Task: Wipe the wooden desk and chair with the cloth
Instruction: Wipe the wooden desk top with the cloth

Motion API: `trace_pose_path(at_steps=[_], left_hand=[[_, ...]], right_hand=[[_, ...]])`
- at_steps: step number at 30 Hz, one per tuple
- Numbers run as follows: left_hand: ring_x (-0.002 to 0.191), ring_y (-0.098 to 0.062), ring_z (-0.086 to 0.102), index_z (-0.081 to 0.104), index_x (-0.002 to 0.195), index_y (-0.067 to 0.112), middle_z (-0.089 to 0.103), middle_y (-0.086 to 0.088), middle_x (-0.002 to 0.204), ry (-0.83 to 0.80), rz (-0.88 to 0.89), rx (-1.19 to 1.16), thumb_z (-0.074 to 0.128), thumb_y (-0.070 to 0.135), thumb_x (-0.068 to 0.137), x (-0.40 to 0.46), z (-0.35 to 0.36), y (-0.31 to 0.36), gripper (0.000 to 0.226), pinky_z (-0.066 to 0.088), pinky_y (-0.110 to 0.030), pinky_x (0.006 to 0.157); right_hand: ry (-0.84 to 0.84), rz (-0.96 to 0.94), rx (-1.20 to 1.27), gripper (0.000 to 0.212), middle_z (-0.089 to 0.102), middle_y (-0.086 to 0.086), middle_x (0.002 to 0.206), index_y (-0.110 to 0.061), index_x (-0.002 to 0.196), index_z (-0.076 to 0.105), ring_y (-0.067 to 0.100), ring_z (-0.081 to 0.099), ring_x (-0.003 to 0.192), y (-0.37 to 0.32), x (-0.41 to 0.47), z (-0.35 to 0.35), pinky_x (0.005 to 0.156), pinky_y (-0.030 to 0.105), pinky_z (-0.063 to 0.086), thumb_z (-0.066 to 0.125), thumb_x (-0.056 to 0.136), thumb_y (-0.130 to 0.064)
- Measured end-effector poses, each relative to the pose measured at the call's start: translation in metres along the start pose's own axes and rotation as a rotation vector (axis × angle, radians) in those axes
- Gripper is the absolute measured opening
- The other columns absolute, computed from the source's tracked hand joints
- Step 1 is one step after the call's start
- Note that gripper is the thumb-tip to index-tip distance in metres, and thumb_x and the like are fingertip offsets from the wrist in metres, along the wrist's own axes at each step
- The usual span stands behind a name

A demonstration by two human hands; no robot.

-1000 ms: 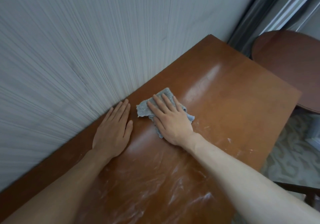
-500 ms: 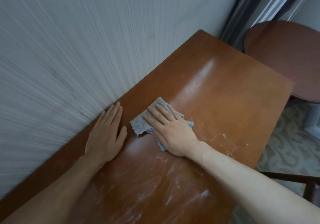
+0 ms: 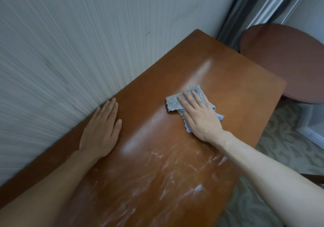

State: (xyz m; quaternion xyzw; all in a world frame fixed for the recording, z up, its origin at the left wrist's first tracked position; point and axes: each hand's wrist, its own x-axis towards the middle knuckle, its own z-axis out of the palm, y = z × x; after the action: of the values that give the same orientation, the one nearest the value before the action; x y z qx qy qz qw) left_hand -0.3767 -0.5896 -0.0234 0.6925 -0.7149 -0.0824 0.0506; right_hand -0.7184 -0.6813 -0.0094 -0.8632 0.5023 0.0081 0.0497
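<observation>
Head view: round side table beside wooden desk.

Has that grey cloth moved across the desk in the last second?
Yes. The cloth, pressed under the right hand, has slid away from the resting left hand, toward the desk's far end.

Both forearms reach in from the near edge of the desk, bare to the elbow. The left hand lies palm down along the desk's wall-side edge, its 4 fingers straight and close together, the thumb spread a little to the side. The right hand lies farther out, toward the desk's middle, also palm down. Its fingers are straight and slightly fanned, pressing flat on the cloth. The right wrist is nearly straight with its forearm.
</observation>
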Motion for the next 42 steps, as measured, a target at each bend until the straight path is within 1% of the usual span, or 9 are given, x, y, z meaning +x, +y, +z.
trace_pose_path(at_steps=[4, 7, 15, 22, 28, 32, 36, 39, 42], left_hand=[[0.158, -0.009, -0.003, 0.006, 0.164, 0.012, 0.000, 0.000, 0.173, -0.019, -0.012, -0.022, 0.004, 0.052, 0.104, 0.000, 0.000, 0.000, 0.072, -0.002, -0.032, 0.130], [0.159, -0.011, -0.002, 0.009, 0.164, 0.010, 0.002, -0.001, 0.173, -0.023, -0.028, -0.017, 0.003, 0.053, 0.103, 0.000, -0.003, 0.004, 0.075, 0.000, -0.036, 0.130], [0.159, -0.009, 0.004, 0.017, 0.164, 0.009, 0.010, 0.001, 0.173, -0.017, 0.094, -0.002, 0.004, 0.048, 0.104, -0.009, 0.007, 0.048, 0.072, 0.006, -0.037, 0.130], [0.159, -0.011, 0.011, 0.023, 0.163, 0.007, 0.015, 0.001, 0.172, 0.009, 0.099, 0.000, 0.014, 0.044, 0.107, -0.011, 0.011, 0.048, 0.067, 0.011, -0.040, 0.130], [0.158, -0.012, 0.013, 0.025, 0.162, 0.006, 0.017, 0.000, 0.171, -0.002, 0.078, 0.003, 0.018, 0.042, 0.106, -0.010, 0.005, 0.051, 0.067, 0.012, -0.041, 0.130], [0.158, -0.010, 0.010, 0.023, 0.163, 0.008, 0.015, 0.002, 0.171, -0.006, 0.075, -0.001, 0.017, 0.043, 0.107, -0.010, 0.005, 0.051, 0.066, 0.011, -0.039, 0.130], [0.159, -0.009, 0.010, 0.023, 0.163, 0.010, 0.016, 0.003, 0.171, -0.006, 0.077, -0.006, 0.016, 0.044, 0.107, -0.011, 0.005, 0.050, 0.065, 0.011, -0.039, 0.130], [0.159, -0.008, 0.008, 0.022, 0.163, 0.012, 0.014, 0.004, 0.172, -0.009, 0.070, -0.003, 0.014, 0.045, 0.107, -0.011, 0.005, 0.050, 0.066, 0.010, -0.038, 0.130], [0.159, -0.007, 0.007, 0.020, 0.164, 0.013, 0.012, 0.005, 0.172, -0.011, 0.065, -0.004, 0.013, 0.047, 0.107, -0.011, 0.006, 0.050, 0.066, 0.010, -0.038, 0.130]], right_hand=[[-0.001, -0.130, -0.008, 0.056, 0.016, -0.001, 0.171, -0.028, 0.163, 0.018, 0.024, 0.005, 0.159, -0.040, -0.024, 0.008, 0.128, 0.050, 0.007, 0.022, 0.108, -0.041], [-0.022, -0.217, 0.013, 0.056, 0.014, -0.001, 0.171, -0.029, 0.163, 0.016, 0.024, 0.003, 0.159, -0.067, -0.043, 0.012, 0.127, 0.051, 0.007, 0.021, 0.109, -0.042], [-0.069, -0.441, 0.097, 0.058, 0.012, 0.002, 0.171, -0.027, 0.163, 0.015, 0.029, 0.004, 0.158, -0.132, -0.105, 0.028, 0.126, 0.054, 0.004, 0.029, 0.109, -0.041], [-0.078, -0.489, 0.068, 0.056, 0.013, 0.002, 0.171, -0.025, 0.162, 0.019, 0.025, 0.000, 0.159, -0.110, -0.105, 0.018, 0.128, 0.047, -0.003, 0.031, 0.110, -0.038], [-0.077, -0.397, 0.012, 0.056, 0.011, 0.001, 0.171, -0.028, 0.163, 0.016, 0.023, -0.001, 0.159, -0.045, -0.085, 0.012, 0.128, 0.049, 0.001, 0.025, 0.109, -0.040], [-0.062, -0.266, -0.036, 0.056, 0.014, 0.000, 0.171, -0.029, 0.163, 0.018, 0.025, 0.005, 0.158, 0.007, -0.057, 0.005, 0.128, 0.050, 0.002, 0.025, 0.108, -0.038], [-0.014, 0.001, -0.008, 0.056, 0.019, 0.001, 0.170, -0.028, 0.162, 0.022, 0.024, 0.009, 0.158, 0.063, -0.040, -0.001, 0.127, 0.051, 0.005, 0.032, 0.107, -0.034], [0.036, 0.255, 0.023, 0.052, 0.021, 0.003, 0.169, -0.026, 0.162, 0.025, 0.024, 0.012, 0.157, 0.117, -0.052, -0.006, 0.127, 0.050, 0.006, 0.026, 0.110, -0.033], [0.031, 0.360, 0.042, 0.053, 0.018, 0.002, 0.170, -0.026, 0.162, 0.022, 0.023, 0.009, 0.158, 0.148, -0.069, -0.008, 0.127, 0.048, 0.005, 0.024, 0.110, -0.034]])
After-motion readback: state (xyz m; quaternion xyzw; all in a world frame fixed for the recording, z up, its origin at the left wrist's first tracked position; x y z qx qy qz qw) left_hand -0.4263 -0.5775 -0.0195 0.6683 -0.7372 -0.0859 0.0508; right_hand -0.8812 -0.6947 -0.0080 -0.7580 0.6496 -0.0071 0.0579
